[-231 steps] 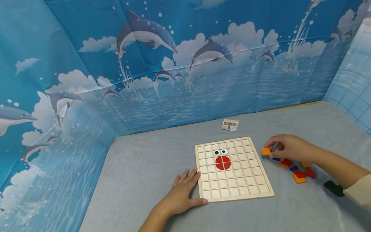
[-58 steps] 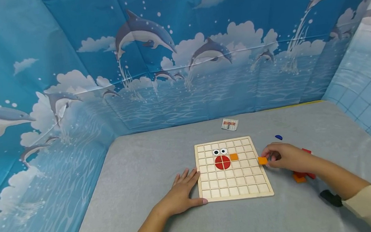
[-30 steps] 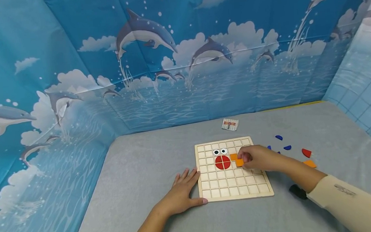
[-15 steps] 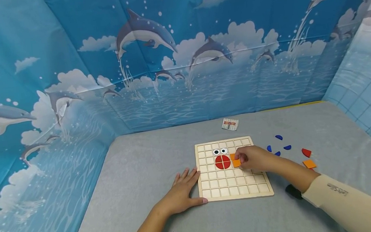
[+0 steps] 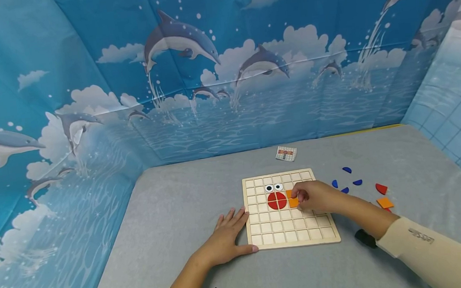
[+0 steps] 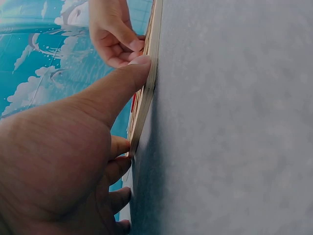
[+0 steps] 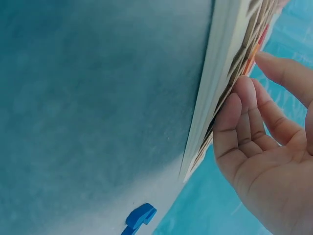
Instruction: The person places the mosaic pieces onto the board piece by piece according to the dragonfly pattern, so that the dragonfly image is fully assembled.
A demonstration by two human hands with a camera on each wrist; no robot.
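A wooden grid board (image 5: 267, 239) lies on the grey table. Two eye tiles (image 5: 269, 188) sit above a circle of red quarter pieces (image 5: 272, 197) in its cells. To the right of the circle are two orange square tiles, an upper one (image 5: 289, 194) and a lower one (image 5: 292, 203). My right hand (image 5: 316, 196) pinches the lower tile's right edge, its fingers partly covering both; the right wrist view shows the thumb against orange (image 7: 250, 59). My left hand (image 5: 224, 243) rests at the board's lower left corner, fingers spread, thumb on the front edge.
Right of the board lie several blue half-round pieces (image 5: 357, 182), a red piece (image 5: 381, 188) and an orange square (image 5: 385, 202), with more red partly under the forearm. A small pattern card (image 5: 286, 153) lies behind the board. Dolphin-printed cloth (image 5: 229, 130) walls the table's back.
My right hand has carried the second orange tile from the right side onto the board, beneath the first, which was set there earlier. Over the last half second little moves. The left hand stays put.
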